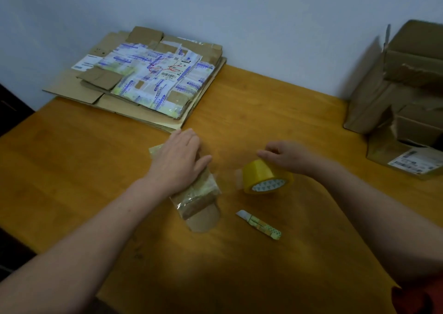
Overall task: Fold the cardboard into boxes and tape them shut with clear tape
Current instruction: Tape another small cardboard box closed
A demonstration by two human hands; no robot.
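Note:
A small folded cardboard box (pixel 199 205), covered in old clear tape, lies at the middle of the wooden table (pixel 251 107). My left hand (pixel 179 160) rests flat on top of it with straight fingers. To its right stands a yellowish roll of tape (pixel 266 177), tilted on its edge. My right hand (pixel 285 155) grips the roll's top rim with curled fingers. A short strip of tape sticks out from the roll toward the box.
A small utility knife (pixel 259 225) lies in front of the roll. A stack of flattened, label-covered cardboard (pixel 143 78) sits at the back left against the wall. Assembled brown boxes (pixel 402 98) are piled at the right edge.

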